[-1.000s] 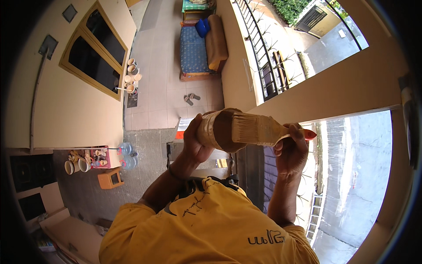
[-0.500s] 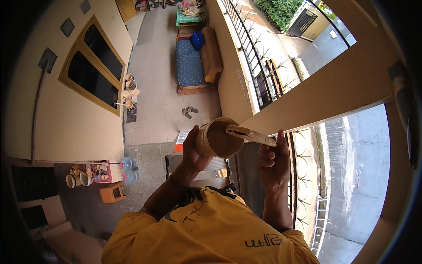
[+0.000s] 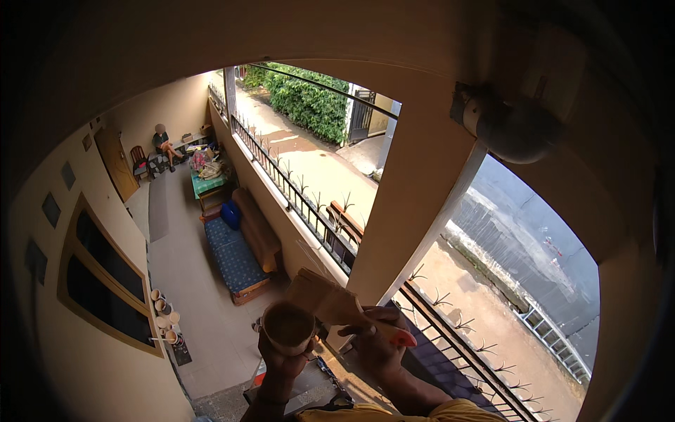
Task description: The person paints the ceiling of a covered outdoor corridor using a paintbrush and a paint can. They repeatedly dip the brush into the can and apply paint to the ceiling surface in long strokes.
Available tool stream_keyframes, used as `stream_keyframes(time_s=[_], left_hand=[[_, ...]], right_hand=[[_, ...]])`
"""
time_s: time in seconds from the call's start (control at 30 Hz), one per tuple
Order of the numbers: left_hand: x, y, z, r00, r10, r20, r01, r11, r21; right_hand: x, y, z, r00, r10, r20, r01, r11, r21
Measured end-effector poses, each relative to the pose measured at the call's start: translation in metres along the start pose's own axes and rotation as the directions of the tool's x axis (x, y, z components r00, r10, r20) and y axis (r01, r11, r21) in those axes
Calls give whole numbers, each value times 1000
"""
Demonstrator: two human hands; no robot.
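Note:
My left hand (image 3: pixel 283 362) is closed around a round tub (image 3: pixel 290 336) coated in beige, tilted so that its open mouth shows. In my right hand (image 3: pixel 380 346) is a wide flat paintbrush (image 3: pixel 327 297), smeared beige, with a reddish handle end. The brush's broad head rises beside the tub's rim, up and to the right of it; whether they touch I cannot tell. My right fingers wrap the narrow part of the brush.
A round lamp (image 3: pixel 517 128) juts out near the pillar (image 3: pixel 418 204). Spiked railing (image 3: pixel 457 337) runs at the right. Several tubs (image 3: pixel 163 316) stand below the window at left. Farther off are a blue sofa (image 3: pixel 235 257) and a seated person (image 3: pixel 166 146).
My view has swung up and round, bringing the lamp and seated person into sight. The brush has turned, its wide head now facing me. Both hands keep their holds.

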State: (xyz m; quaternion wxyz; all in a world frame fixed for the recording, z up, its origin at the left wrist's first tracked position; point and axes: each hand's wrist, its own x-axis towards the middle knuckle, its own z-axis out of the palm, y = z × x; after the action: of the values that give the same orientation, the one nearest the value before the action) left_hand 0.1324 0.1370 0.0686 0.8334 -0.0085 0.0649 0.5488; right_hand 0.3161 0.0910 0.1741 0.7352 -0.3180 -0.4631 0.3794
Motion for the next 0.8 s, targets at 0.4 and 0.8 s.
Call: stream_keyframes(time_s=[0.4, 0.8], left_hand=[[-19, -9, -18, 991, -120, -64, 119, 993, -27], [-41, 7, -37, 1000, -4, -15, 3, 999, -54]], right_hand=[[261, -185, 14, 15, -934, 356, 523, -296, -799], [404, -236, -7, 10, -967, 256, 506, -216, -835]])
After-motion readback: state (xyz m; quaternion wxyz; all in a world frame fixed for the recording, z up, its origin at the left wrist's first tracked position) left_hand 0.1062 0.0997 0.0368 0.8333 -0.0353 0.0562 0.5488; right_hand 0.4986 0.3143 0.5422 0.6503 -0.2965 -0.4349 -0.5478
